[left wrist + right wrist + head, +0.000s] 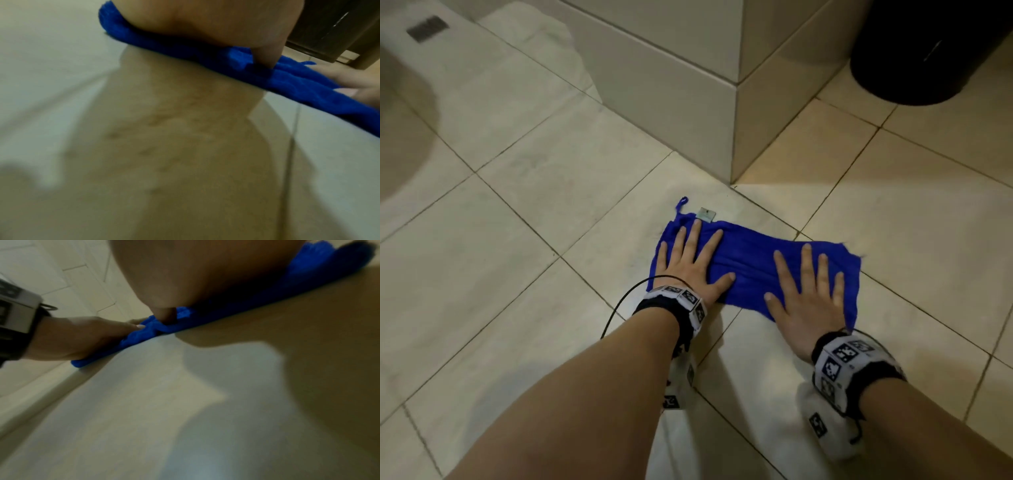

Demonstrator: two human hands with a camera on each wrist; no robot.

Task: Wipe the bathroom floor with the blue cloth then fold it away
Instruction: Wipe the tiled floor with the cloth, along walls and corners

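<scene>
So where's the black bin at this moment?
In the head view the black bin stands on the tiled floor at the top right, just right of the tiled wall corner and beyond the blue cloth.

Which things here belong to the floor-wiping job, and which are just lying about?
Belonging to the job:
blue cloth, spread on the tiled floor
left hand, pressing flat on it
right hand, pressing flat on it

Just lying about:
black bin
floor drain
white cloth by the tiled corner
</scene>
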